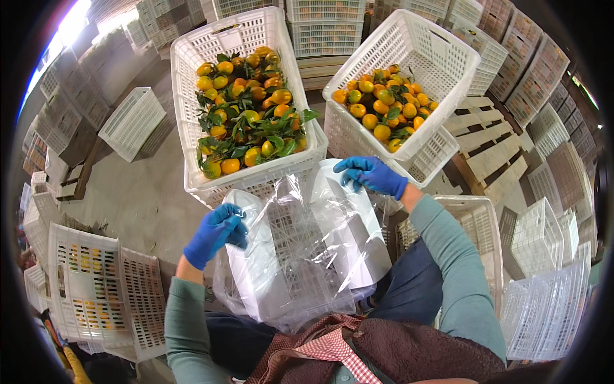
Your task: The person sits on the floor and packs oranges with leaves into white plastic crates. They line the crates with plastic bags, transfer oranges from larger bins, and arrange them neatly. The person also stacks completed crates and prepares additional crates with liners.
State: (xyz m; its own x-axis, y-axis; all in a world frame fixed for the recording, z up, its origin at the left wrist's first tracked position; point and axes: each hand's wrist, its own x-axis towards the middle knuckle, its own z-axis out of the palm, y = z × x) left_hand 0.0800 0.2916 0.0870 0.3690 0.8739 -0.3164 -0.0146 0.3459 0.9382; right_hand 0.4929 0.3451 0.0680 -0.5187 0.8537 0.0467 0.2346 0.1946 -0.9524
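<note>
Both hands wear blue gloves. My left hand (218,235) pinches the left edge of a clear plastic film (297,225) that lies over white curved liners in a crate before me. At the far edge of the right white liner (336,185), my right hand (371,175) has its fingers curled by the film; whether it grips the film I cannot tell. Beyond my left hand, a white plastic crate (180,96) holds leafy orange citrus fruit (249,115). Another white crate (460,53), tilted, stands beyond my right hand with more orange citrus fruit (381,103) at its near end.
White crates with fruit (88,288) stand at the lower left. A lone white crate (132,122) rests on the concrete floor at left. Wooden pallets (489,144) lie at right, near stacked crates (328,29) along the back. An empty-looking crate (479,230) is beside my right arm.
</note>
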